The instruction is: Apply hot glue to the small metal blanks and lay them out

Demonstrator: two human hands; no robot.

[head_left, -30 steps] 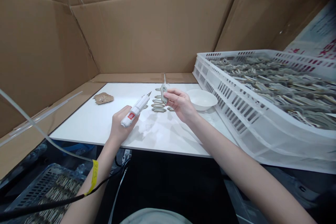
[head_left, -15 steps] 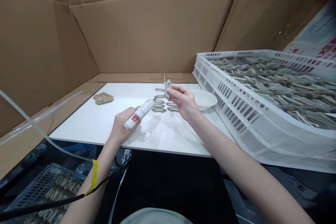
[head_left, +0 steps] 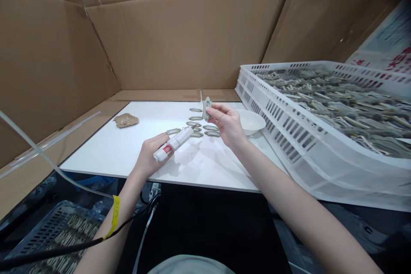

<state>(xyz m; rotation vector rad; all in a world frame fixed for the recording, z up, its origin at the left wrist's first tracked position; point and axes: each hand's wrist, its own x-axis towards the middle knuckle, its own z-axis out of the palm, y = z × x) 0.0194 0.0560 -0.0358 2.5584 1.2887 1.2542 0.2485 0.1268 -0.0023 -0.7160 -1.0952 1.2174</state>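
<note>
My left hand (head_left: pixel 153 153) is closed around a white pen-shaped tool (head_left: pixel 173 143) with a red label and a thin dark tip. The tip points up and to the right, below the piece in my other hand and apart from it. Between thumb and fingers, my right hand (head_left: pixel 228 125) pinches a small flat grey-green piece (head_left: pixel 206 107) with pointed ends and a pale oval middle, held upright above the board. Several similar pieces (head_left: pixel 212 133) lie in short rows on the white board (head_left: pixel 122 147) under my hands, partly hidden by the tool.
Behind my right hand stands a white bowl (head_left: pixel 252 120). A large white slotted crate (head_left: pixel 276 115) full of similar pieces is at the right. A torn brown scrap (head_left: pixel 126 120) lies at the left. Cardboard walls (head_left: pixel 180 38) enclose the board. A cable (head_left: pixel 64 248) and another basket (head_left: pixel 38 231) are lower left.
The tool's tip has moved slightly down and right, away from the held piece. My right hand has turned the piece a little, so more of its flat face shows.
</note>
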